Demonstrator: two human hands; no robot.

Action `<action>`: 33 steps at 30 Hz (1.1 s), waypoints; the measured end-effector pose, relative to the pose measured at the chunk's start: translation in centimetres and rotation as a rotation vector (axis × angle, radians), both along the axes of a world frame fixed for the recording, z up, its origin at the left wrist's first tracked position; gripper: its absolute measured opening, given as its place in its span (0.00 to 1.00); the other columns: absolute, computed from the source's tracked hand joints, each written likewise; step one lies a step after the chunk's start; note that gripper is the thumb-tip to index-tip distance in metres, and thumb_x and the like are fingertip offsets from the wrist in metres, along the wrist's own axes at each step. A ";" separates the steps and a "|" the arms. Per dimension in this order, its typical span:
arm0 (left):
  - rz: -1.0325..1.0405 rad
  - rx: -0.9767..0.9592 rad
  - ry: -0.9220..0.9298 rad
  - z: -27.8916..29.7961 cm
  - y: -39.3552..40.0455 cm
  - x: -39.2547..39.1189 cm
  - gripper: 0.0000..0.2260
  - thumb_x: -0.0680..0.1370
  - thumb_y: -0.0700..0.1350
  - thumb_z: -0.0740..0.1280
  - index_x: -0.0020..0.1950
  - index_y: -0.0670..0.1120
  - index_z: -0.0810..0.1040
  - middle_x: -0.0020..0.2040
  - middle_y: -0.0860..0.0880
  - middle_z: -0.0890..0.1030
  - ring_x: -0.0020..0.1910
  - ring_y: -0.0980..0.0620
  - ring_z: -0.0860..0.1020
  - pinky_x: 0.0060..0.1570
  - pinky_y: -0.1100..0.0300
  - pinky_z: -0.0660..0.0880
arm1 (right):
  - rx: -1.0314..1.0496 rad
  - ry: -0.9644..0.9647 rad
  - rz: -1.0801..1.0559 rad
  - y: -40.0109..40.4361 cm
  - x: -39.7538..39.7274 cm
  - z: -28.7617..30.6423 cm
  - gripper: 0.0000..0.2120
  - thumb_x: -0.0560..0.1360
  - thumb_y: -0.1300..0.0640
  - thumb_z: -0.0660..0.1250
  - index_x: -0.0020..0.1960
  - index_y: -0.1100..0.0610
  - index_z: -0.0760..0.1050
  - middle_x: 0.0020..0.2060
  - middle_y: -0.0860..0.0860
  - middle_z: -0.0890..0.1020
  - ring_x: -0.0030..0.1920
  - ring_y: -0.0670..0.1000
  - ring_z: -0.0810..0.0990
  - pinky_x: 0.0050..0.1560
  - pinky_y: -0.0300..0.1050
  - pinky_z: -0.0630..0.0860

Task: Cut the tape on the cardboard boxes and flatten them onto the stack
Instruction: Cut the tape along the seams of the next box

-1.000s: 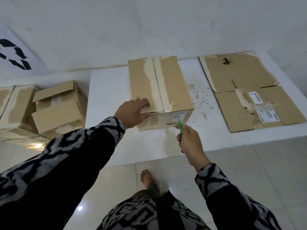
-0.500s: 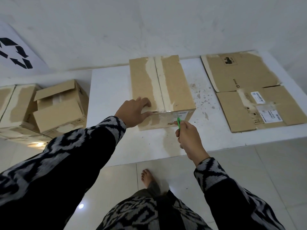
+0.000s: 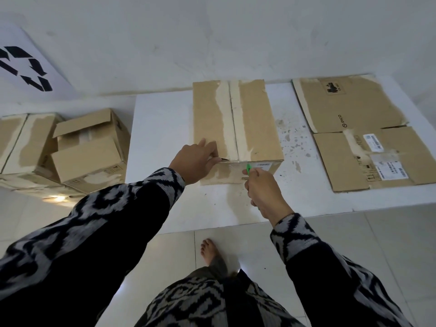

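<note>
**Cutter at the box's near edge**

A closed cardboard box (image 3: 236,123) stands mid-surface (image 3: 162,128). The left hand (image 3: 194,162) presses on its top near corner, fingers lying relaxed. The right hand (image 3: 264,192) grips a green cutter (image 3: 248,169) against the near face. Flattened cardboard (image 3: 358,133) lies to the right; more boxes (image 3: 87,149) sit left.
</note>
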State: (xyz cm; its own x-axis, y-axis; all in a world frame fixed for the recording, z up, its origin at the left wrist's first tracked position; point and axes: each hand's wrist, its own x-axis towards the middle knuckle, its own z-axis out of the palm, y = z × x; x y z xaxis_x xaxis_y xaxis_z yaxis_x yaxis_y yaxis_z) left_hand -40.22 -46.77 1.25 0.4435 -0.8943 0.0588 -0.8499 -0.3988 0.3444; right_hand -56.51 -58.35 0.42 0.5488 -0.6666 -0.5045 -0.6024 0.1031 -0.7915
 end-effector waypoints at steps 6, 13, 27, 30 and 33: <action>0.019 -0.023 0.030 -0.4 0.1 0.1 0.09 0.82 0.52 0.63 0.51 0.47 0.73 0.41 0.49 0.76 0.51 0.42 0.80 0.37 0.55 0.62 | -0.039 0.025 0.047 1.3 -0.7 -0.6 0.15 0.82 0.53 0.50 0.51 0.49 0.76 0.39 0.49 0.75 0.35 0.51 0.70 0.34 0.45 0.66; 0.038 -0.037 0.005 -0.2 -0.2 -0.4 0.09 0.82 0.50 0.63 0.53 0.45 0.75 0.40 0.49 0.77 0.56 0.43 0.79 0.38 0.56 0.60 | -0.044 0.009 0.052 1.3 0.5 -1.1 0.15 0.81 0.53 0.50 0.47 0.47 0.74 0.35 0.48 0.73 0.32 0.49 0.67 0.34 0.45 0.63; 0.018 -0.010 0.052 -0.2 0.3 -0.3 0.09 0.84 0.49 0.59 0.53 0.44 0.71 0.42 0.46 0.78 0.62 0.42 0.76 0.36 0.52 0.71 | -0.339 0.042 0.083 1.3 -4.1 3.3 0.13 0.82 0.46 0.55 0.54 0.51 0.76 0.34 0.49 0.78 0.35 0.50 0.77 0.35 0.46 0.71; 0.020 0.032 0.059 -0.5 0.2 -0.2 0.09 0.84 0.50 0.57 0.55 0.45 0.70 0.45 0.46 0.79 0.68 0.44 0.73 0.39 0.48 0.75 | -0.639 0.114 0.285 -3.0 -2.0 3.7 0.24 0.75 0.35 0.64 0.66 0.46 0.68 0.38 0.46 0.79 0.38 0.50 0.77 0.36 0.46 0.74; 0.032 0.088 0.062 -0.8 0.2 0.0 0.11 0.84 0.51 0.56 0.60 0.45 0.69 0.53 0.46 0.80 0.72 0.45 0.69 0.42 0.46 0.77 | -0.781 0.253 0.514 -6.7 0.3 3.9 0.32 0.71 0.32 0.68 0.70 0.44 0.68 0.42 0.44 0.79 0.41 0.49 0.76 0.34 0.42 0.69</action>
State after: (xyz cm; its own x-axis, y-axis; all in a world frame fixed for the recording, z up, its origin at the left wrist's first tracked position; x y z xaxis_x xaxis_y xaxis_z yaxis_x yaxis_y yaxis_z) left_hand -40.20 -46.55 0.40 0.4720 -0.8803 -0.0477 -0.8146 -0.4562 0.3582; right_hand -56.23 -65.05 4.31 0.8029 -0.5731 -0.1642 -0.5891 -0.7205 -0.3659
